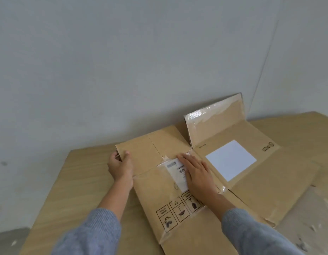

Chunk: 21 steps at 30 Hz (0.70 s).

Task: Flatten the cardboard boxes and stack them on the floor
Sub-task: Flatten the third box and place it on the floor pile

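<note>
A flattened brown cardboard box [155, 192] with a shipping label and handling symbols lies on top of a second flattened box [266, 181]. The lower box carries a blank white label, and one taped flap [214, 124] stands up against the wall. My left hand [120, 166] grips the far left flap edge of the top box, thumb on top. My right hand [198, 173] lies flat, palm down, on the top box's label, fingers together. Both sleeves are grey-blue.
The boxes rest on a light wood-grain board [74, 184] on the floor. A plain grey wall [141, 70] rises directly behind. Rough, speckled concrete floor [310, 214] shows at the right and lower left.
</note>
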Each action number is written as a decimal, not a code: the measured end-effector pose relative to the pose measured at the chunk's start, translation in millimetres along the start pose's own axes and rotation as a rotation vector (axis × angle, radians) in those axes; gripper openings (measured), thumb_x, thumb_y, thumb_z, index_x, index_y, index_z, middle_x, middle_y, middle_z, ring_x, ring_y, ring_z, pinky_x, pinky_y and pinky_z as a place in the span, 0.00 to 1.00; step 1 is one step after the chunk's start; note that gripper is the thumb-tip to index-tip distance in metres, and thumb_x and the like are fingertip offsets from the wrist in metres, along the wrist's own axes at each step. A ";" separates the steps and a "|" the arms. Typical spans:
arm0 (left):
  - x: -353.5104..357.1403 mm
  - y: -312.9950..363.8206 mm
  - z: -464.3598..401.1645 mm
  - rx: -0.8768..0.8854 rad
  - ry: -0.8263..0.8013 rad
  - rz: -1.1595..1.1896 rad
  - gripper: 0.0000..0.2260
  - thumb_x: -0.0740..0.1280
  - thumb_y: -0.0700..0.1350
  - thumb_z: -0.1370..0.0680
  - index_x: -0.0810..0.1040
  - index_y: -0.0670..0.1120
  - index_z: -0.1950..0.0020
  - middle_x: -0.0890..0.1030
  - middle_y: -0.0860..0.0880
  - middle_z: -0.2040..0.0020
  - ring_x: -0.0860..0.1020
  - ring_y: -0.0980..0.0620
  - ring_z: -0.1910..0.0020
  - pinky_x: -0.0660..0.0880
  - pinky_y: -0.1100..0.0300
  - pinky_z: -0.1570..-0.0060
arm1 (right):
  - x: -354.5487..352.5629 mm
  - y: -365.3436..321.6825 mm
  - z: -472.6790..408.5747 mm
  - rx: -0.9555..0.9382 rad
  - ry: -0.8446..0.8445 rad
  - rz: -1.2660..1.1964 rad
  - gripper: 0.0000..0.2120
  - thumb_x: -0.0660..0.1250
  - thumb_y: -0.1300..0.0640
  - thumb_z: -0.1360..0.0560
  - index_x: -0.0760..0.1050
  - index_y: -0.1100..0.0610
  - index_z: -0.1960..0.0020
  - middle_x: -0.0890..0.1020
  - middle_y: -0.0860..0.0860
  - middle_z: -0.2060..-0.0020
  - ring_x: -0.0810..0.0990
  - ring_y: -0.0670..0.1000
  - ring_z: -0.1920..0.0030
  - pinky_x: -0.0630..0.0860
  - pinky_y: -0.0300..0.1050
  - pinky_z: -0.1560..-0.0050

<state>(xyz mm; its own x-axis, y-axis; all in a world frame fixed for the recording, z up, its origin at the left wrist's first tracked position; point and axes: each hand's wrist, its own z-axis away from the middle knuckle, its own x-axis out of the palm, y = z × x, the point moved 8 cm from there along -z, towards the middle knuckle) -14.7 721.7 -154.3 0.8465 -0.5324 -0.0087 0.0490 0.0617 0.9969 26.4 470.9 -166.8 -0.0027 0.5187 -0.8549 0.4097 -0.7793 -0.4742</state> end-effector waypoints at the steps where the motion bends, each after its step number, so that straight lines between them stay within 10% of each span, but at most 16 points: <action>1: 0.8 -13.5 -4.1 0.009 -0.004 -0.054 0.10 0.66 0.39 0.25 0.78 0.37 0.46 0.80 0.42 0.52 0.78 0.46 0.55 0.73 0.57 0.55 | 11.1 4.5 0.9 0.005 -0.013 0.039 0.28 0.39 0.46 0.25 0.58 0.43 0.26 0.63 0.41 0.27 0.56 0.44 0.25 0.52 0.52 0.25; 8: 26.2 -32.9 -9.6 0.212 0.040 -0.729 0.19 0.66 0.38 0.27 0.71 0.36 0.37 0.72 0.35 0.36 0.68 0.35 0.37 0.67 0.46 0.39 | 15.6 19.3 -2.8 0.157 0.045 0.068 0.20 0.54 0.51 0.22 0.64 0.55 0.32 0.70 0.51 0.33 0.66 0.51 0.32 0.62 0.50 0.28; 14: 63.9 -38.4 43.5 0.666 -0.431 -1.073 0.20 0.54 0.45 0.21 0.68 0.42 0.30 0.70 0.43 0.29 0.67 0.44 0.29 0.62 0.49 0.31 | 8.9 34.5 29.7 0.328 0.031 0.210 0.24 0.50 0.43 0.24 0.63 0.53 0.32 0.70 0.51 0.34 0.61 0.57 0.28 0.55 0.61 0.27; 17: 54.8 -46.7 65.1 0.674 -0.460 -1.187 0.27 0.44 0.51 0.24 0.72 0.44 0.32 0.74 0.43 0.32 0.71 0.43 0.32 0.67 0.47 0.34 | 0.4 40.8 40.7 0.263 -0.015 0.165 0.26 0.47 0.43 0.26 0.64 0.53 0.33 0.72 0.50 0.36 0.64 0.56 0.30 0.57 0.58 0.27; 21: 36.8 -33.7 105.3 0.678 -0.430 -1.322 0.17 0.55 0.46 0.24 0.74 0.44 0.38 0.77 0.44 0.40 0.76 0.44 0.43 0.71 0.50 0.46 | -12.5 38.8 61.6 0.156 -0.068 0.123 0.24 0.52 0.45 0.22 0.62 0.55 0.30 0.70 0.49 0.33 0.60 0.56 0.27 0.54 0.51 0.24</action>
<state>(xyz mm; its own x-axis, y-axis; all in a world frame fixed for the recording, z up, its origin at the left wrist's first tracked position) -41.0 611.1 -179.9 0.1778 -0.0985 -0.9791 0.2723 -0.9512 0.1452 -13.9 412.6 -187.4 -0.0248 0.3953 -0.9182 0.2644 -0.8832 -0.3873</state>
